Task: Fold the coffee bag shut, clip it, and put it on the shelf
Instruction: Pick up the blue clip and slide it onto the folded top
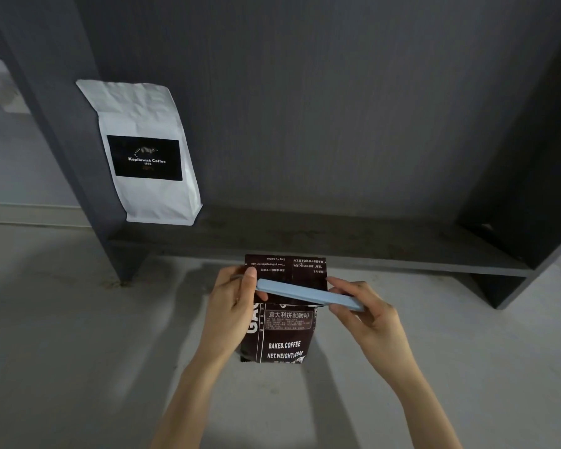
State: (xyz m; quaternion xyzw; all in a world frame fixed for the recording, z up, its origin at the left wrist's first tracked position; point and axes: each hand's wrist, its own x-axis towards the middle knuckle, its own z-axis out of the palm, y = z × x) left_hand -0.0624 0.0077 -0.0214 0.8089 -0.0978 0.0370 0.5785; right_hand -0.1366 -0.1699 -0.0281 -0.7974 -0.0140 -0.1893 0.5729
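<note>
A dark brown coffee bag (284, 335) with white lettering stands on the pale floor in front of the shelf, its top flap folded over toward me. A long light-blue clip (308, 293) lies slanted across the fold. My left hand (235, 303) grips the bag's left edge and the clip's left end, thumb on top. My right hand (366, 314) pinches the clip's right end, which sticks out past the bag. The dark grey shelf board (353, 251) runs just behind the bag.
A white coffee bag (146, 150) with a black label stands at the shelf's left end, against the upright side panel (62, 131). A second side panel (531, 189) closes the shelf on the right. Pale floor (78, 335) surrounds my arms.
</note>
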